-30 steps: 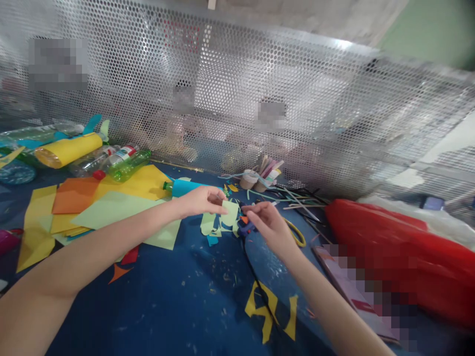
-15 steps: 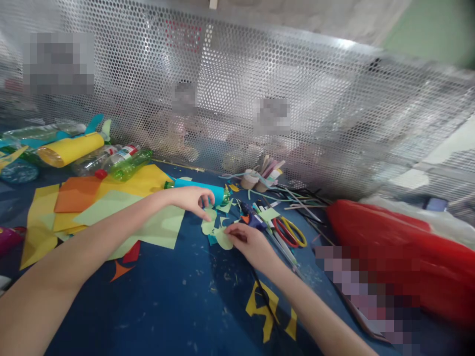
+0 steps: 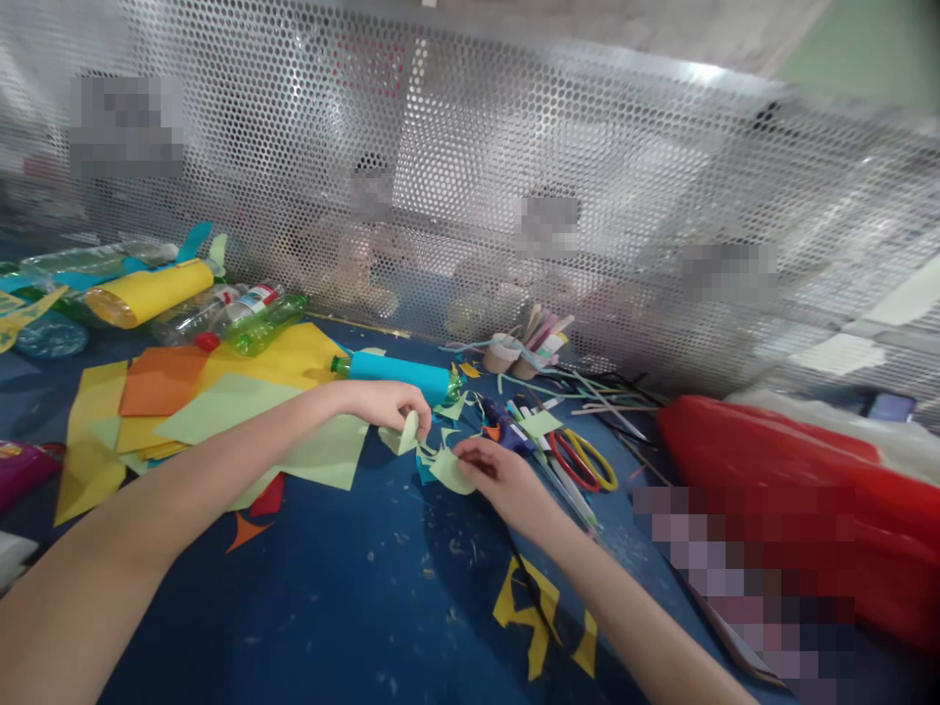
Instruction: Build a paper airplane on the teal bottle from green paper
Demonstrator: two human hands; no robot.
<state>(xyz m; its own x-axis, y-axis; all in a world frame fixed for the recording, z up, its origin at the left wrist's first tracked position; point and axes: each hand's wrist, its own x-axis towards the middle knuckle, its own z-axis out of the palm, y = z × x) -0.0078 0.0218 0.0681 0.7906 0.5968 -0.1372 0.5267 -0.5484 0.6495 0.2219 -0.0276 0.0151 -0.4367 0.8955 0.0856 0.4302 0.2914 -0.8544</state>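
My left hand (image 3: pixel 388 403) reaches over the blue table (image 3: pixel 352 587) and pinches a small light green paper scrap (image 3: pixel 408 431) that stands up from its fingers. My right hand (image 3: pixel 493 474) is closed on a rounded light green paper cutout (image 3: pixel 447 471) just to the right. Several more light green and blue scraps (image 3: pixel 424 460) lie between the two hands. A bottle wrapped in blue paper (image 3: pixel 397 373) lies right behind my left hand.
Sheets of yellow, orange and green paper (image 3: pixel 220 392) lie at the left, with plastic bottles (image 3: pixel 242 318) and a yellow roll (image 3: pixel 143 292) behind. Scissors (image 3: pixel 580 460) and markers lie to the right, cups of sticks (image 3: pixel 525 352) behind, a red bag (image 3: pixel 793 490) far right. A perforated metal screen (image 3: pixel 477 176) closes the back.
My right hand came back from the scissors area and took hold of a rounded green cutout. My left hand let go of the larger green piece and now pinches a small scrap.
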